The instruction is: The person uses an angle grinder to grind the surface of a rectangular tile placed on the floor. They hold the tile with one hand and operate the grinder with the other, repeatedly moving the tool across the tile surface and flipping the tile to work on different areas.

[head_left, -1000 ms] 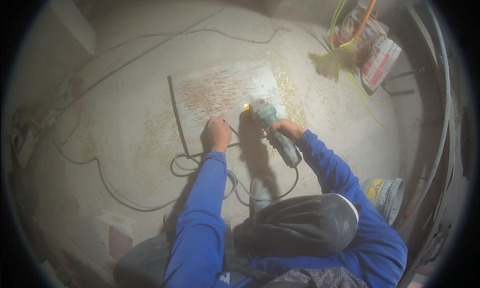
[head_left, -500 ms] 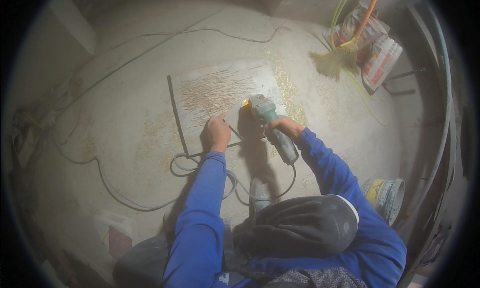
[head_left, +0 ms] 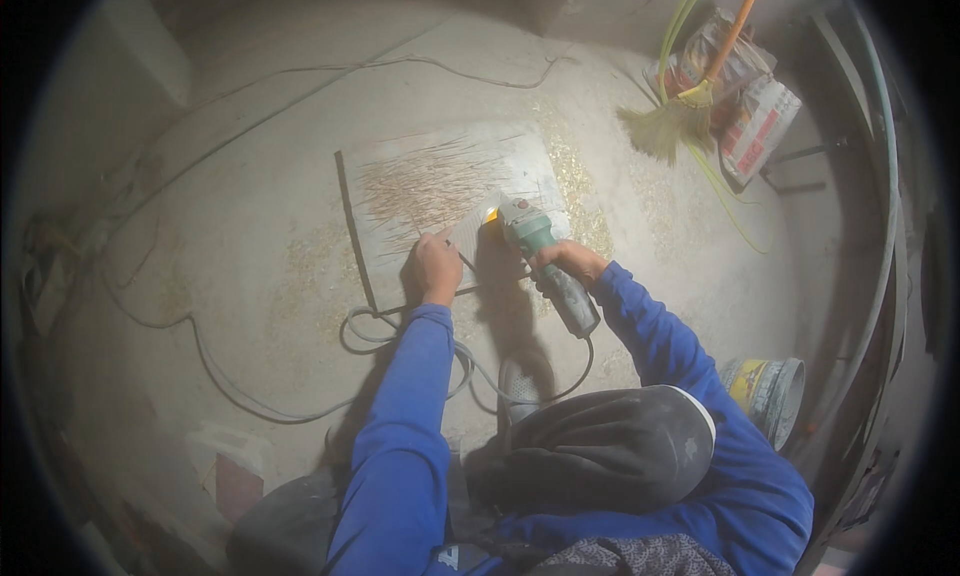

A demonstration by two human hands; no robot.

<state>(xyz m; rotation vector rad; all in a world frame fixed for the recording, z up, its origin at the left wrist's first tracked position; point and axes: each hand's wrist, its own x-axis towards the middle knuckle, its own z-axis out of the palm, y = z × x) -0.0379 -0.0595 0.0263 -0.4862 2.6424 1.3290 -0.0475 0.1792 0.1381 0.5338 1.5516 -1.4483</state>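
Observation:
A pale board (head_left: 365, 281), densely scored with brownish lines, lies on the dusty floor. My left hand (head_left: 438, 266), fingers bent, grips a light ribbed piece (head_left: 470, 228) on the board. In my right hand (head_left: 575, 259) is a green-and-grey angle grinder (head_left: 566, 298), its head over the piece with a small bright yellow area beside it; I cannot make out whether the disc touches it. The grinder's grey cord drops from its rear and loops on the floor below the board. My fingertips under the grinder are partly hidden.
A straw broom (head_left: 665, 126) with an orange handle leans by torn sacks (head_left: 755, 126) at upper right. A stained bucket (head_left: 770, 396) lies beside my right knee. Cables (head_left: 195, 321) run across the floor. Pipes and rails (head_left: 880, 226) line the right side; a wall (head_left: 140, 36) stands upper left.
The grinder in my right hand has shifted very slightly, rising a little half a second ago and settling back lower now. My left hand stays where it was.

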